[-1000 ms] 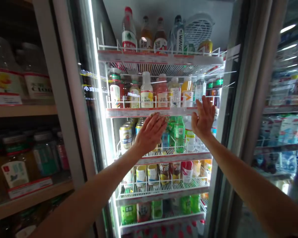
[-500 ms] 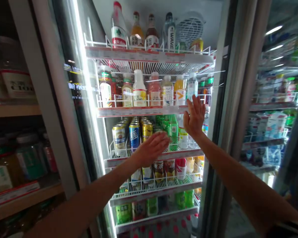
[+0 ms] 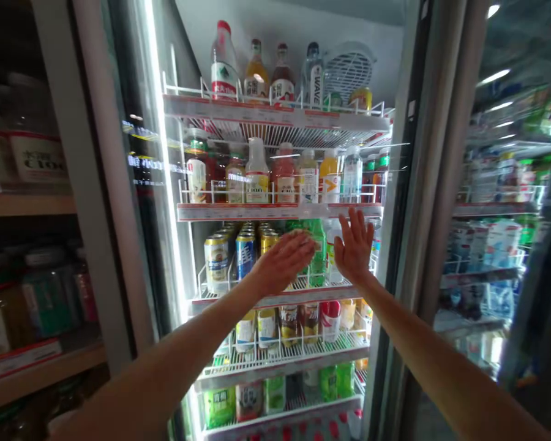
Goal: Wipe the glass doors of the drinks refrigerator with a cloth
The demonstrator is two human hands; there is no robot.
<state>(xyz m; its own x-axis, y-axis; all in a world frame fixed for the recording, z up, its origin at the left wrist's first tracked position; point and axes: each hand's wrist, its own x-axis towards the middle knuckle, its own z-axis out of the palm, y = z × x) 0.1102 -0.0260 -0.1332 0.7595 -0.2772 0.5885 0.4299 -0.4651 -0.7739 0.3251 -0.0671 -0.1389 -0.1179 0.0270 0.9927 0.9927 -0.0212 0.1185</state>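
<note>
My left hand (image 3: 285, 262) is stretched out flat, fingers together and pointing right, in front of a green bottle (image 3: 318, 257) and some gold cans (image 3: 269, 240). A pale patch shows along its upper edge; I cannot tell what it is. Higher and to the right, my right hand (image 3: 354, 250) has its fingers spread and pointing up, their tips at the price strip (image 3: 275, 211) of the shelf above. Both hands are in front of a lit drinks fridge. Whether either hand touches glass or a shelf cannot be made out. No drink is in either hand.
Bottles such as the red-capped one (image 3: 223, 64) line the upper shelves. Blue cans (image 3: 245, 254) and white cans (image 3: 217, 260) stand at mid height. Metal door frames (image 3: 434, 184) border the fridge. A wooden-edged shelf (image 3: 32, 205) with bottles shows at the left.
The view has tilted slightly, shifting the top bottles downward in it. My left hand has risen relative to the shelves, and my right hand has come down from the bottles above the price strip.
</note>
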